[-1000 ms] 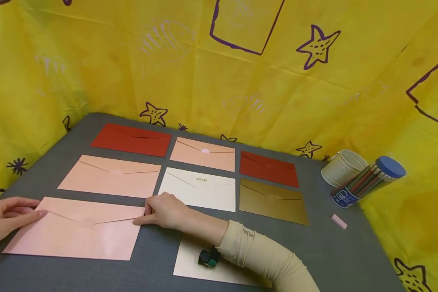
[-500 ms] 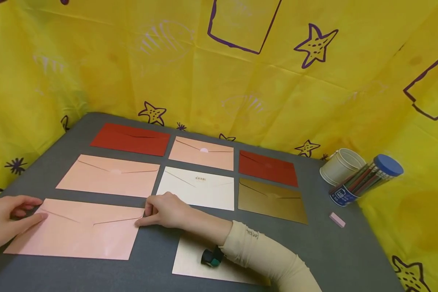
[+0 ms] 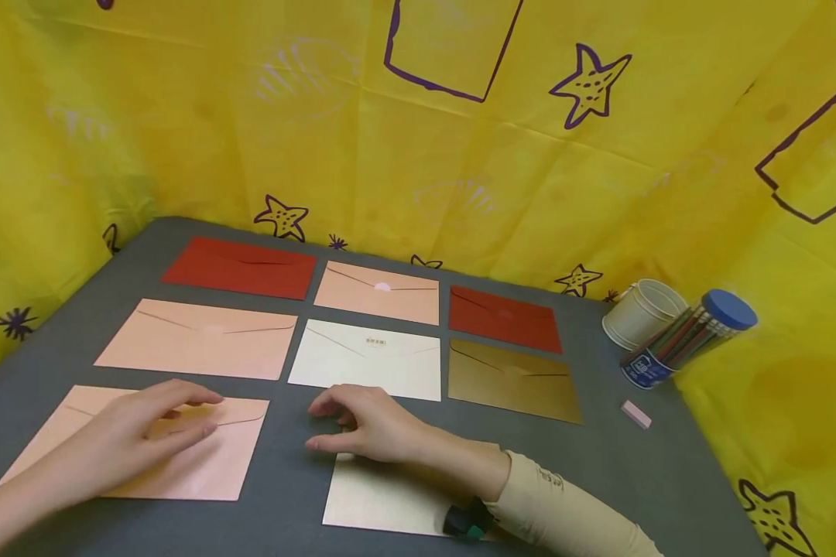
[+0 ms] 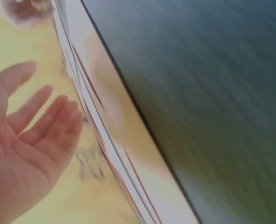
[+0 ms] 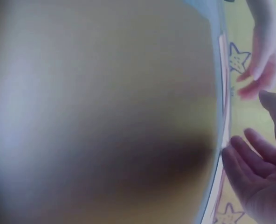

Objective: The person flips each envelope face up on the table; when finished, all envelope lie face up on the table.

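Over the pale pink envelope (image 3: pixel 230 452) at the front left hovers my left hand (image 3: pixel 146 429), fingers loosely bent and holding nothing. To its right, my right hand (image 3: pixel 376 425) hangs above the grey table with thumb and fingers apart, just below the white envelope (image 3: pixel 369 371). Beneath the right forearm lies a pale gold envelope (image 3: pixel 362 495), partly hidden by arm and sleeve. In the left wrist view, the left hand (image 4: pixel 35 154) shows an empty palm. The right hand (image 5: pixel 264 182) appears likewise empty in the right wrist view.
Farther back lie a peach envelope (image 3: pixel 195 344), a gold one (image 3: pixel 512 391), two red envelopes (image 3: pixel 240 271) and a peach envelope with a white seal (image 3: pixel 383 305). At right stand a cream tin (image 3: pixel 637 317), a tub of pencils (image 3: pixel 683 340) and a pink eraser (image 3: pixel 636 415). Yellow cloth (image 3: pixel 390 155) hangs behind.
Both hands have let go of the front-left pink envelope's upper corners. The left hand has moved right over it, the right hand right and away. The envelope stays flat on the table.
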A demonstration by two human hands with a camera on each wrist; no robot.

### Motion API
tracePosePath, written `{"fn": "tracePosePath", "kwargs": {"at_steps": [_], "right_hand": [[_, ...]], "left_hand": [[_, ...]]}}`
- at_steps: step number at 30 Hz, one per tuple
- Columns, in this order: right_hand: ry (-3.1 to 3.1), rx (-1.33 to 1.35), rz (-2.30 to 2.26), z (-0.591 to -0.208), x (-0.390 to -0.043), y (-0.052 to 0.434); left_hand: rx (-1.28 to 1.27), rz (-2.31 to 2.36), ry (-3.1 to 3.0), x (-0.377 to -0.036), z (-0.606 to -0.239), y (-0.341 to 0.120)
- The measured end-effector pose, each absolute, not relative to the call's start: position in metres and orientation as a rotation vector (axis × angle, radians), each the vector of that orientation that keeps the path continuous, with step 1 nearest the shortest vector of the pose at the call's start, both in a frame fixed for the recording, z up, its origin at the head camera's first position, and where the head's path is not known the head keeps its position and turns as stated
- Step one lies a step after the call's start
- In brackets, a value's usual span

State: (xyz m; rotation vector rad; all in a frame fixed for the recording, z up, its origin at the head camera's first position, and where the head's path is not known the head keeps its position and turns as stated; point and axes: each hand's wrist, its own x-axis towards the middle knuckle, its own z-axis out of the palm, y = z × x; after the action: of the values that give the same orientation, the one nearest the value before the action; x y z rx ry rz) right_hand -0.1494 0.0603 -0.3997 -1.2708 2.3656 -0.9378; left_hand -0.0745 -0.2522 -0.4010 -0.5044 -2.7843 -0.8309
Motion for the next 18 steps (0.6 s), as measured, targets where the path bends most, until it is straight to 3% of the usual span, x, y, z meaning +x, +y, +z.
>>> {"fn": "tracePosePath", "kwargs": {"at_steps": [10,18], "right_hand": [[2.472,-1.338,-0.861,-0.406,-0.123,0.146],[2.424,-1.239,-0.595,-0.406,-0.099,0.215]], "left_hand": [[-1.110,-0.976,-2.966,-0.074,-0.391,-0.166],[-1.482,-0.587,-2.886,-0.083,-0.407,-0.135]]}}
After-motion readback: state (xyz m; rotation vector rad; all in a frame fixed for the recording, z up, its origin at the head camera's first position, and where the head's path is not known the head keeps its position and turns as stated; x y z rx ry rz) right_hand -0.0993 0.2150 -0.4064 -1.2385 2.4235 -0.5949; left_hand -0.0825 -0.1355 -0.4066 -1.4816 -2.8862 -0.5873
